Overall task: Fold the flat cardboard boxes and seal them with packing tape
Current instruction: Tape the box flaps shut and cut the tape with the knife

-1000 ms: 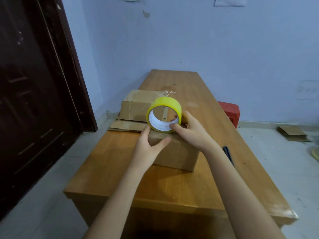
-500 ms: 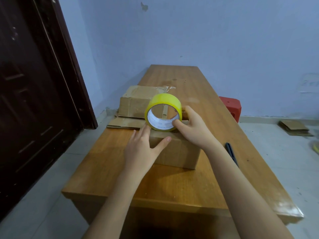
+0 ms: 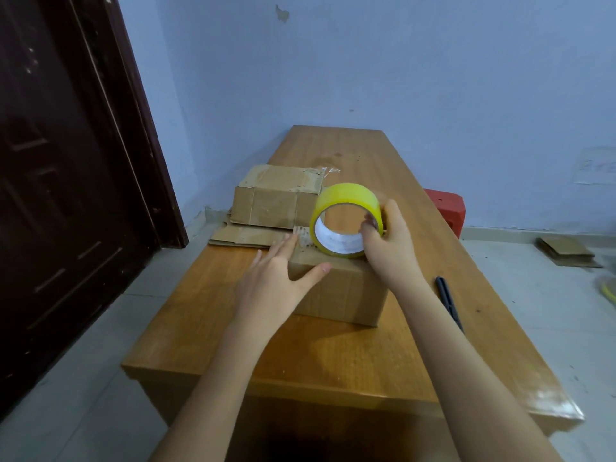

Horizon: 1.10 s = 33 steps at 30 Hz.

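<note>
From the head view, the left hand (image 3: 278,281) lies flat with straight fingers on the near cardboard box (image 3: 336,291) mid-bench, likely steadying it and pinning the tape end, while the right hand (image 3: 388,241) pinches the yellow tape roll (image 3: 345,219) upright on the box top, ready to draw tape. A folded box (image 3: 276,198) on flat cardboard (image 3: 248,235) crowds the left edge; scissors (image 3: 448,301) lie near the right edge, and the bench (image 3: 336,355) is bare ahead and towards its near edge.
</note>
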### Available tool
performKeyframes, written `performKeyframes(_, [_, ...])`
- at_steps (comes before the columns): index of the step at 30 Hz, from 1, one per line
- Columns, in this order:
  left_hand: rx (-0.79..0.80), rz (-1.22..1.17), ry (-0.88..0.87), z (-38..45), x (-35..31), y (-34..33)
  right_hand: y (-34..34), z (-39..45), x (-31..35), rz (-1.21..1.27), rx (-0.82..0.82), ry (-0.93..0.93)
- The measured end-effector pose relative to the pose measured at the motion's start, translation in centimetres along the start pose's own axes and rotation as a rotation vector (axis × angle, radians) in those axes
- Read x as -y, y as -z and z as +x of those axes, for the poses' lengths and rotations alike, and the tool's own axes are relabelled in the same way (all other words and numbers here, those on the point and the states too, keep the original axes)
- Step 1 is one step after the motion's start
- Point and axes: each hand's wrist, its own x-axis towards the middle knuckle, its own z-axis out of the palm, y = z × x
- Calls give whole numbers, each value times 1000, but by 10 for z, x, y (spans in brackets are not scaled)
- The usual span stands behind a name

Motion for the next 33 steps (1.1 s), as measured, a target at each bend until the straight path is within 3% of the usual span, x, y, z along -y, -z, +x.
performKeyframes(4, [-1, 43, -53, 3, -1, 3, 0, 1, -2, -1, -19, -31])
performKeyframes(9, [-105, 123, -251, 9, -10, -1, 0, 2, -4, 26, -41, -39])
performKeyframes(19, [-114, 200, -245, 6, -13, -10, -2, 3, -2, 123, -77, -70])
performKeyframes(26, [-131, 210, -317, 9, -7, -10, 0, 4, -4, -8, 12, -16])
performKeyframes(29, [-118, 257, -298, 10, -7, -12, -1, 3, -2, 70, 15, 2])
performKeyframes(33, [-131, 306, -289, 10, -4, -19, 1, 0, -2, 245, -113, -4])
